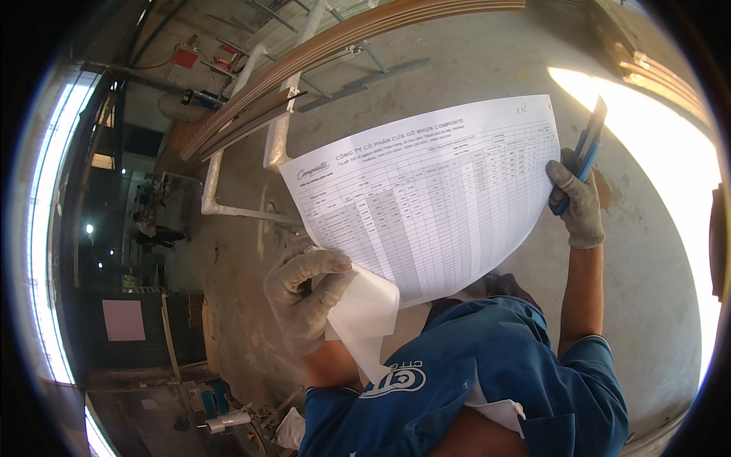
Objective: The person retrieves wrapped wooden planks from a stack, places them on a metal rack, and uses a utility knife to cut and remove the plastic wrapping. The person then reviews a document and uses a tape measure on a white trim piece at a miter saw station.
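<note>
A large white printed sheet of paper (434,202) with a table of rows and columns is stretched out between my gloved hands. Its lower left corner is pinched in my left hand (304,293), thumb against fingers. Below that hand, more white paper (369,305) hangs down, folded over. At the sheet's right edge, my right hand (577,202) is closed around a blue utility knife (585,156), its blade end pointing up and away from me. The right thumb lies close to the paper; whether it presses on the edge is hard to tell. Both gloves are grey and worn.
Long brown boards (343,38) lie across a wrapped rack (278,141) at the far left. More boards (655,72) are stacked at the far right. Sunlight falls on the concrete floor (647,320). A machine (228,421) stands at the lower left.
</note>
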{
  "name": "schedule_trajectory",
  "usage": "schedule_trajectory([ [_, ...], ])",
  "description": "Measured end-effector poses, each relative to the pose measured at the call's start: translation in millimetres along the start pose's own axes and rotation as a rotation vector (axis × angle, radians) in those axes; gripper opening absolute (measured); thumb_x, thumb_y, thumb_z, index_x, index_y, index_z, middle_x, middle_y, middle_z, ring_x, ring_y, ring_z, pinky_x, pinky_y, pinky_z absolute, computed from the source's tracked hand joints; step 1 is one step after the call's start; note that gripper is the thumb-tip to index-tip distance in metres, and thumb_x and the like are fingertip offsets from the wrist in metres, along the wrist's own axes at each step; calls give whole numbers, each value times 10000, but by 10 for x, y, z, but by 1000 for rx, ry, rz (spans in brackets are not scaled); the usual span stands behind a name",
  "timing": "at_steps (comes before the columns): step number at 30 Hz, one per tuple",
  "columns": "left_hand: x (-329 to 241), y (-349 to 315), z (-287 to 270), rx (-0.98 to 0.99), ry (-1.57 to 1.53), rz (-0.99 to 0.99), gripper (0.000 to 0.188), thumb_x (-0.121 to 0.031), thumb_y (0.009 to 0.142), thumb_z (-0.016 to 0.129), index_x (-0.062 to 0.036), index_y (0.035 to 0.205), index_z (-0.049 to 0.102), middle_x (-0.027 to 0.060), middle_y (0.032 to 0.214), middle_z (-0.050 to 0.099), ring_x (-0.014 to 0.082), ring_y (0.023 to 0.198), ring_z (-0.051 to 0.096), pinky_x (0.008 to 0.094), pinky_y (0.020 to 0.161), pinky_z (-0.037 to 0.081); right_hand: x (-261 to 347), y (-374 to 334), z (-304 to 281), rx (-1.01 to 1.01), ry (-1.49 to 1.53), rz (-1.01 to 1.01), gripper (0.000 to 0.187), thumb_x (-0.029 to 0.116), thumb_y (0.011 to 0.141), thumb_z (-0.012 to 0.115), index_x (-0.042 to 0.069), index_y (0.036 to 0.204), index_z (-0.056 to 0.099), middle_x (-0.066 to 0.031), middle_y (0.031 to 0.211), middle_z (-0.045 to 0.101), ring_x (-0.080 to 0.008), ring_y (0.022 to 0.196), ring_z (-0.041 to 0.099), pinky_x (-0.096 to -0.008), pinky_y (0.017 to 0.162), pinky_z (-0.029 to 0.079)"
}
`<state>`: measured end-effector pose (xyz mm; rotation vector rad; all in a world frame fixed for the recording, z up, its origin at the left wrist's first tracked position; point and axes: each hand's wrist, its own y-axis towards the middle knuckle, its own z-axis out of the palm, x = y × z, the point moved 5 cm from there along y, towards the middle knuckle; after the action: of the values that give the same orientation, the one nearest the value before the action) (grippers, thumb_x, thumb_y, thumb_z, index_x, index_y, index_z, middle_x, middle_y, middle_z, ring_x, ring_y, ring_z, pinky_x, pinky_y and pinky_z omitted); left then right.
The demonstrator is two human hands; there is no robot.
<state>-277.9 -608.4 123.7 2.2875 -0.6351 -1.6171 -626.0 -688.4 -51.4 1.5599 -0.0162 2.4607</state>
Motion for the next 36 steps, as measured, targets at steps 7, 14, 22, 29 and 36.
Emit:
schedule_trajectory([
  [7, -47, -42, 8, 18, 21, 5, 174, 95, 773, 746, -2, 915, 729, 72, 886, 670, 118, 798, 616, 243, 706, 464, -3, -44, -22, 15, 2, -9, 271, 267, 861, 774, 29, 883, 647, 60, 581, 510, 3, 433, 417, -145, 403, 335],
  [14, -32, -77, -9, 18, 18, 5, 179, 90, 767, 748, -5, 917, 728, 83, 917, 672, 125, 808, 618, 254, 713, 469, -27, -83, -34, -8, -7, 11, 257, 253, 859, 770, 32, 886, 641, 63, 577, 504, 4, 427, 409, -146, 398, 326],
  [22, -23, -108, -6, 24, -19, 8, 185, 99, 775, 734, 4, 932, 722, 81, 908, 666, 121, 806, 614, 252, 713, 467, -35, -89, -23, 21, 22, -3, 263, 251, 857, 772, 25, 893, 642, 61, 583, 506, 3, 430, 409, -147, 401, 326],
  [29, -46, -151, 15, -7, -14, -26, 172, 93, 776, 743, 3, 921, 720, 79, 902, 669, 117, 807, 613, 245, 711, 465, -38, -136, -71, 17, 30, 3, 251, 244, 862, 769, 30, 897, 641, 66, 596, 504, 4, 441, 408, -149, 410, 323],
  [36, 15, -96, -17, 15, 49, -33, 156, 81, 778, 752, 9, 911, 714, 82, 933, 668, 129, 835, 624, 251, 730, 472, -125, -40, -37, 18, 35, 10, 238, 245, 867, 767, 49, 898, 636, 73, 598, 491, 6, 447, 403, -152, 413, 317],
])
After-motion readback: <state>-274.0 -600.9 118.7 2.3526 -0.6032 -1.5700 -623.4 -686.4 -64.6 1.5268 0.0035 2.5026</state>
